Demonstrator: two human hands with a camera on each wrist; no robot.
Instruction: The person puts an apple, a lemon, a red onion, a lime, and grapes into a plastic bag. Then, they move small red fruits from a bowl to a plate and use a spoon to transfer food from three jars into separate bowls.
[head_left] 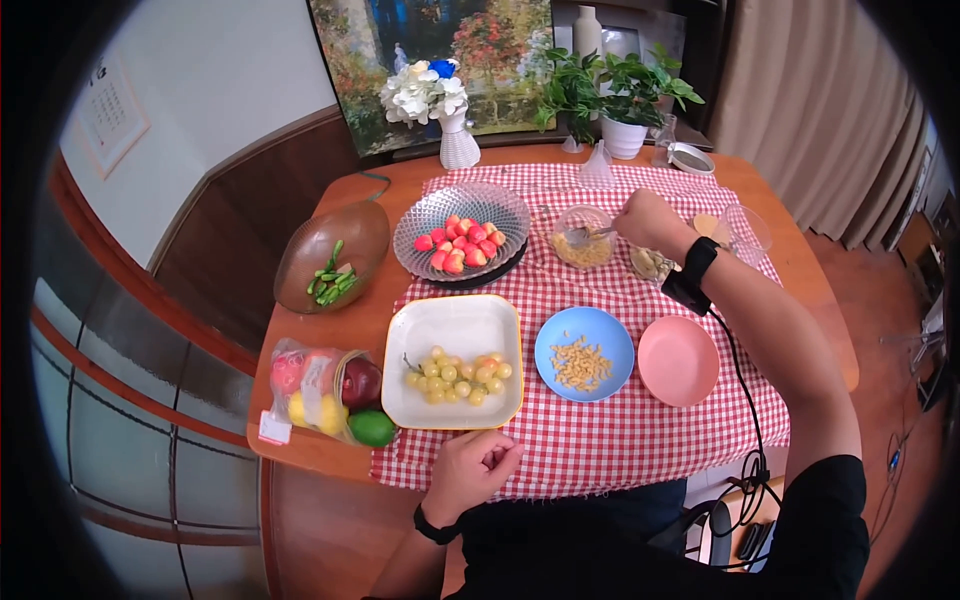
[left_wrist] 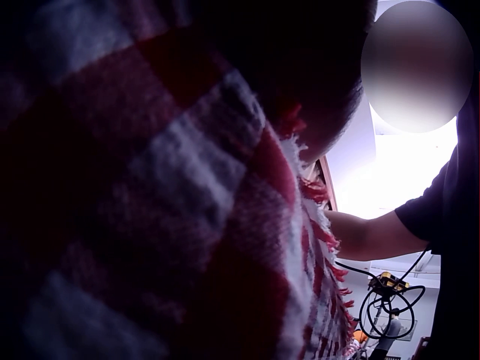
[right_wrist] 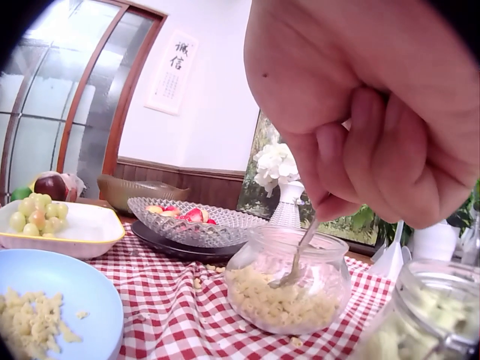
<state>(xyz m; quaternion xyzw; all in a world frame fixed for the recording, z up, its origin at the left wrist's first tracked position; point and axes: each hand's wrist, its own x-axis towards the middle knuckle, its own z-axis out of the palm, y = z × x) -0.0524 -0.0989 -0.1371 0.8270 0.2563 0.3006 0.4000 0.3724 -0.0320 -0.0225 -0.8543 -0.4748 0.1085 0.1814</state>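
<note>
My right hand (head_left: 652,220) grips the handle of a metal spoon (right_wrist: 294,266), which slants down into a round glass jar (right_wrist: 341,289). Small pale-yellow pieces, like short pasta, fill the lower part of the jar, and the spoon's tip reaches them. More such pieces (head_left: 580,365) lie on a blue plate (head_left: 548,335) nearer to me. Just right of the jar stands a second glass jar (head_left: 655,265) with pale green contents. At the table's front edge my left hand (head_left: 475,468) rests on the cloth with fingers loosely curled, holding nothing.
A pink plate (head_left: 678,362) sits beside the blue one. Leftward are a white tray (head_left: 430,320) with grapes, a glass bowl (head_left: 415,225) of red fruit, a brown bowl (head_left: 300,270) and bagged fruit (head_left: 315,390). A cable (head_left: 740,380) hangs from my right wrist.
</note>
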